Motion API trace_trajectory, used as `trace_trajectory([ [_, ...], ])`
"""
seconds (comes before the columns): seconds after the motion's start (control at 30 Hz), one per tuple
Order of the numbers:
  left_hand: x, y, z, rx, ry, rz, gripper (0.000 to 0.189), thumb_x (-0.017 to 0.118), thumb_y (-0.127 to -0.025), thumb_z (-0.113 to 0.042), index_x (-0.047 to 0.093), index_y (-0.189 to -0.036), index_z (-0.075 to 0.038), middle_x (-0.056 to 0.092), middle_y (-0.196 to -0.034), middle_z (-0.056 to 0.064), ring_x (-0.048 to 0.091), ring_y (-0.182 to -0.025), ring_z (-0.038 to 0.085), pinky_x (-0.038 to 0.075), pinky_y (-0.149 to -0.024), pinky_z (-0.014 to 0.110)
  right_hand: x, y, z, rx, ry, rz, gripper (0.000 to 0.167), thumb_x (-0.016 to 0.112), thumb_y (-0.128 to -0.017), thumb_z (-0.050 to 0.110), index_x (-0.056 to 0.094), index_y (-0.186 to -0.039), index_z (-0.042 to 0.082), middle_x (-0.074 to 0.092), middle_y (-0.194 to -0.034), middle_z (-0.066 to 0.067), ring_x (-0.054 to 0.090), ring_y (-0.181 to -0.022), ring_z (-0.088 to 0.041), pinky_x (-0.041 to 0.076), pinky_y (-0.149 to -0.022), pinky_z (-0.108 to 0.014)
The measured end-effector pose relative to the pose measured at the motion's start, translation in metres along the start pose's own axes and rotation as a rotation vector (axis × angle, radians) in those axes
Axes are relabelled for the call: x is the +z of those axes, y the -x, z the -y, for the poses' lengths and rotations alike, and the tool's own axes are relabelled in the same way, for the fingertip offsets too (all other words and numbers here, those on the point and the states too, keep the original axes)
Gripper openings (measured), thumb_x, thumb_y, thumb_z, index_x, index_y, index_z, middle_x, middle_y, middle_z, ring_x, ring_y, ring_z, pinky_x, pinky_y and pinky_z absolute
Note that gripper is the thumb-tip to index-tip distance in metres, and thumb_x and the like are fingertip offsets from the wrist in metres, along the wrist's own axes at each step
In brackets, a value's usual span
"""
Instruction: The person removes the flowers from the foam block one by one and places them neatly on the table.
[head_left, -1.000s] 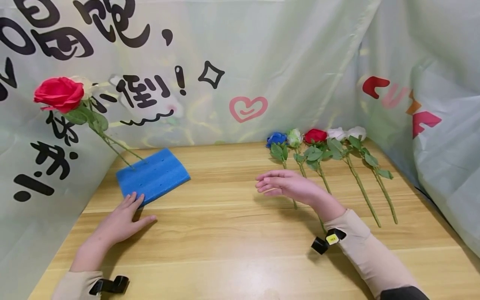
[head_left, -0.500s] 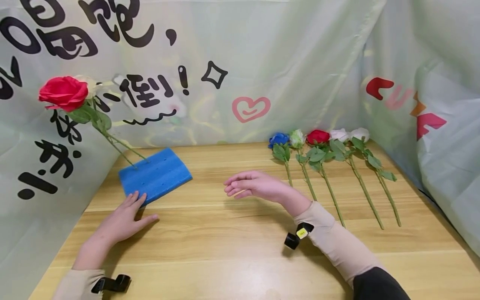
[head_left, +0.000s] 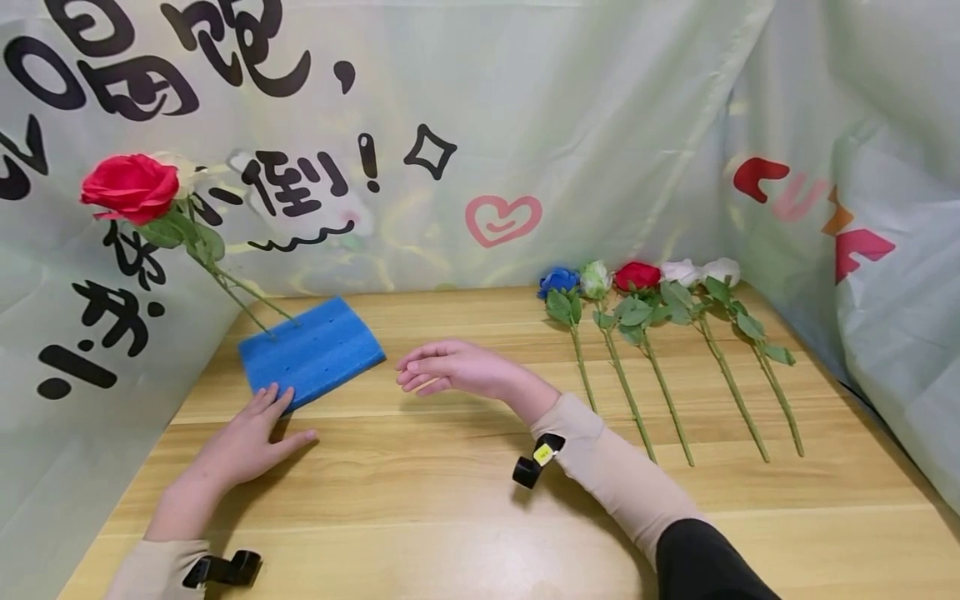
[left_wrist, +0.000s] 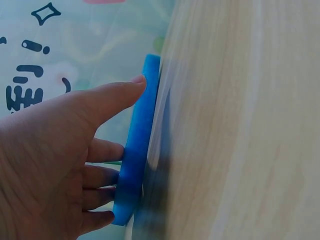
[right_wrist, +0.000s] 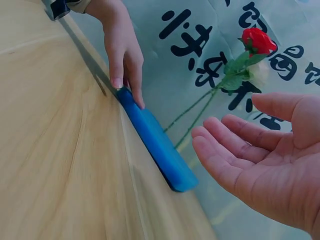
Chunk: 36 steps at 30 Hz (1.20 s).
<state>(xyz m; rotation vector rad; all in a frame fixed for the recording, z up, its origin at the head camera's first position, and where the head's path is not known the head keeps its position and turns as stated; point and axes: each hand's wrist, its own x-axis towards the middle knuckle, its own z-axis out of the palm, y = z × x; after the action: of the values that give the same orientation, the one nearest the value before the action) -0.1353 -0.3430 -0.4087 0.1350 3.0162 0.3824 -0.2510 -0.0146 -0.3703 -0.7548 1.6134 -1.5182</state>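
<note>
A blue foam block [head_left: 315, 348] with small holes lies at the left of the table. The fingertips of my left hand [head_left: 238, 442] rest on its near left corner, fingers straight and thumb apart. Two stems stand in the foam, leaning left: a red rose [head_left: 129, 188] and, partly hidden behind it, a cream-white rose [right_wrist: 258, 73]. My right hand [head_left: 465, 368] is over the table just right of the block, its fingers loosely bent. The right wrist view shows that palm [right_wrist: 280, 170] holding nothing.
To the right several roses lie in a row: a blue rose [head_left: 558, 282], a pale green rose [head_left: 596, 280], a red rose [head_left: 637, 275] and two white ones. Their stems point toward the front. A printed cloth [head_left: 600, 125] hangs behind the table and along its sides.
My right hand has moved left, away from the lying roses and toward the blue foam block. The left hand stays on the block's corner. The view has shifted slightly.
</note>
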Motion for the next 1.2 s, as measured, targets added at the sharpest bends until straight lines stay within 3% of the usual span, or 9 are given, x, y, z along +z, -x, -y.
trace_trajectory([
  [0.33, 0.002, -0.001, 0.0, -0.003, -0.002, -0.011, 0.096, 0.058, -0.087, -0.064, 0.032, -0.149, 0.005, 0.022, -0.154, 0.037, 0.021, -0.142, 0.054, 0.025, -0.11, 0.069, 0.017, -0.04, -0.003, -0.027, -0.051, 0.027, 0.039, 0.043, -0.105, 0.013, 0.047, -0.137, -0.008, 0.05, -0.138, -0.033, 0.059, -0.122, -0.033, 0.042, -0.11, -0.051],
  [0.53, 0.002, -0.002, 0.0, -0.006, 0.001, -0.012, 0.096, 0.058, -0.087, -0.064, 0.033, -0.149, 0.005, 0.022, -0.153, 0.037, 0.022, -0.141, 0.055, 0.025, -0.11, 0.07, 0.026, -0.063, -0.002, -0.039, -0.039, 0.024, 0.039, 0.043, -0.105, 0.014, 0.047, -0.137, -0.009, 0.05, -0.137, -0.033, 0.055, -0.126, -0.039, 0.047, -0.107, -0.043],
  [0.67, 0.002, -0.002, 0.001, -0.012, 0.001, -0.005, 0.097, 0.057, -0.087, -0.065, 0.032, -0.149, 0.005, 0.021, -0.154, 0.037, 0.021, -0.142, 0.055, 0.024, -0.11, 0.07, 0.032, -0.077, 0.001, -0.055, -0.025, -0.009, 0.038, 0.045, -0.104, 0.014, 0.049, -0.135, -0.007, 0.053, -0.135, -0.031, 0.056, -0.126, -0.038, 0.05, -0.104, -0.038],
  [0.87, 0.0, -0.003, 0.002, -0.002, -0.002, -0.02, 0.095, 0.058, -0.088, -0.064, 0.034, -0.148, 0.005, 0.023, -0.153, 0.037, 0.022, -0.141, 0.055, 0.026, -0.11, 0.069, 0.037, -0.1, 0.001, -0.047, -0.042, -0.077, 0.034, 0.052, -0.101, 0.01, 0.054, -0.131, -0.007, 0.057, -0.132, -0.029, 0.058, -0.123, -0.038, 0.043, -0.109, -0.05],
  [1.0, 0.0, -0.003, 0.002, 0.003, -0.002, -0.023, 0.095, 0.058, -0.088, -0.064, 0.034, -0.148, 0.005, 0.023, -0.153, 0.037, 0.022, -0.142, 0.055, 0.026, -0.111, 0.068, 0.039, -0.118, -0.003, -0.024, -0.005, -0.125, 0.034, 0.057, -0.099, 0.012, 0.057, -0.128, -0.004, 0.061, -0.129, -0.023, 0.061, -0.121, -0.034, 0.047, -0.106, -0.045],
  [1.2, 0.0, -0.001, 0.002, 0.004, -0.005, -0.027, 0.094, 0.058, -0.088, -0.063, 0.035, -0.148, 0.005, 0.024, -0.153, 0.037, 0.023, -0.141, 0.054, 0.026, -0.111, 0.068, 0.041, -0.145, -0.01, -0.056, 0.032, -0.158, 0.038, 0.061, -0.097, 0.017, 0.058, -0.129, -0.003, 0.063, -0.128, -0.018, 0.064, -0.116, -0.025, 0.051, -0.102, -0.039],
])
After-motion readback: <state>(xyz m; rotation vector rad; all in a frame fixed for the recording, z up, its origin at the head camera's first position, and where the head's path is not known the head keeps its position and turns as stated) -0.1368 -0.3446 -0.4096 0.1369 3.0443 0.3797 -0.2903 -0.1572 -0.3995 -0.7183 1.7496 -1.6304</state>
